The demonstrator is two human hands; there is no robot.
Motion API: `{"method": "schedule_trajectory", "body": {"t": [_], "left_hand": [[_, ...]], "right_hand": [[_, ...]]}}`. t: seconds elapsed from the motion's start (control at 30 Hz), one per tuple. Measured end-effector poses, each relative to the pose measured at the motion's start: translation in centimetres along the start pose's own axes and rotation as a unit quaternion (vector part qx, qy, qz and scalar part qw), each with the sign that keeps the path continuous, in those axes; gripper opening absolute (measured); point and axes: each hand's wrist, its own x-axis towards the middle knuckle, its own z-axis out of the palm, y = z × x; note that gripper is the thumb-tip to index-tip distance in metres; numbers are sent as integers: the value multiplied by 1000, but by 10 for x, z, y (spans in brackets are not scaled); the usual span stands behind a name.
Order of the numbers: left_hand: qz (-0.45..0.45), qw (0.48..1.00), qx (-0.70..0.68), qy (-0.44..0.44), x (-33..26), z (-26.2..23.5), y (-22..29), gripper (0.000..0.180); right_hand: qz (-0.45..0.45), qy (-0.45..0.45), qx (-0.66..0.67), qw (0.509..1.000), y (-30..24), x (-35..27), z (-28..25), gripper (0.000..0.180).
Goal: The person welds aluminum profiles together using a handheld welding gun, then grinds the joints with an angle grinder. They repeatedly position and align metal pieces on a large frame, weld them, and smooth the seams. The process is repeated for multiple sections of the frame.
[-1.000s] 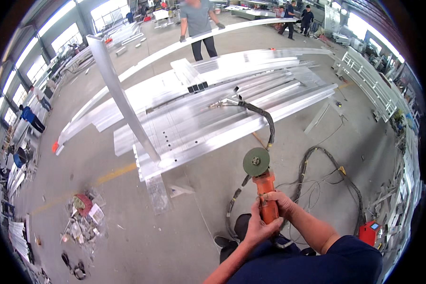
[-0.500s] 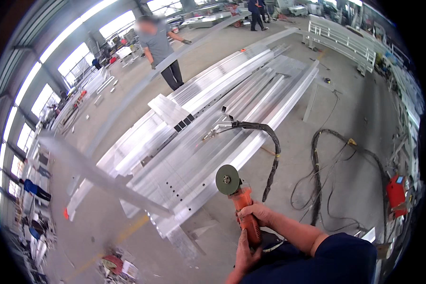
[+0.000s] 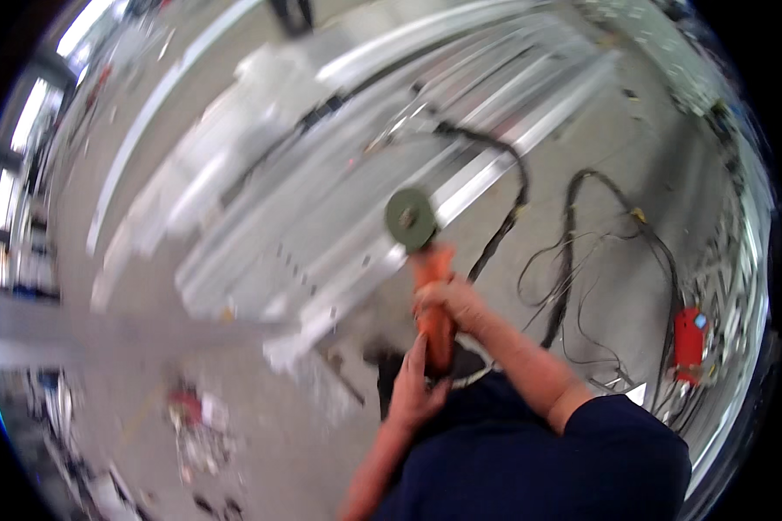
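I hold an orange angle grinder (image 3: 435,326) in front of my body, its round green disc (image 3: 411,220) pointing away from me. My right hand (image 3: 450,300) wraps round the body behind the disc. Lower down, the fingers of my left hand (image 3: 415,395) close on the rear end of the grinder. Just beyond the disc lie long silver metal profiles (image 3: 339,208), smeared by motion; the disc overlaps their near edge in the picture, and I cannot tell whether it touches. A welding torch (image 3: 404,126) rests on the profiles.
A thick black hose (image 3: 517,165) runs from the torch over the near edge. More hose (image 3: 570,234) and thin cables loop on the floor towards a red machine (image 3: 689,346). A blurred metal bar (image 3: 130,339) juts in from the left. Scraps (image 3: 202,425) litter the floor.
The view has swung downward, so the grinder and both hands appear higher in the picture. Both hands keep their hold. Of the person beyond the profiles, only the legs still show.
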Motion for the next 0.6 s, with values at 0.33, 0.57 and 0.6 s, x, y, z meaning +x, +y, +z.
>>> {"method": "schedule_trajectory", "body": {"t": [0.33,0.57,0.6], "left_hand": [[166,892,20,420,40,-276,3,89],[112,905,-124,391,51,-303,-36,37],[129,901,-148,387,49,-307,-41,35]], "right_hand": [[130,-83,-70,986,38,56,39,41],[206,-130,-128,961,87,88,75,34],[214,-138,-147,956,93,94,79,32]]}}
